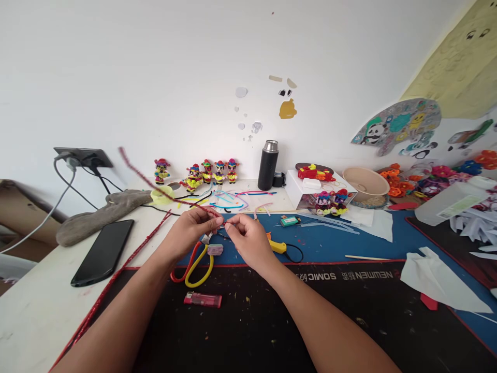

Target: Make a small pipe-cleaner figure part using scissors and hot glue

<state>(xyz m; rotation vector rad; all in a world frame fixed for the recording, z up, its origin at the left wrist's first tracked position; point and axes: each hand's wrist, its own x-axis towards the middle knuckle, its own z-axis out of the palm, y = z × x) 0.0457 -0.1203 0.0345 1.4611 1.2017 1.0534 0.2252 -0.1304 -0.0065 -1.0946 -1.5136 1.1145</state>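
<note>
A long dark red pipe cleaner (155, 187) runs from the upper left down into my fingers. My left hand (191, 228) pinches it between thumb and index finger. At its near end, my right hand (248, 239) pinches the same strand, the fingertips of both hands almost touching. Just below my hands lie scissors (199, 267) with red and yellow handles, a small pinkish block (215, 250) resting on them. A pink lighter (202, 299) lies on the black mat nearer to me. More red pipe cleaners (112, 280) stretch along the left beside my forearm.
A black phone (103, 252) and driftwood (104, 212) lie at left. Several small figures (194, 177) and a black thermos (268, 166) stand along the wall. A yellow glue gun (277, 246) is beyond my right hand; a white box (295, 194) and beige bowl (367, 181) are at right.
</note>
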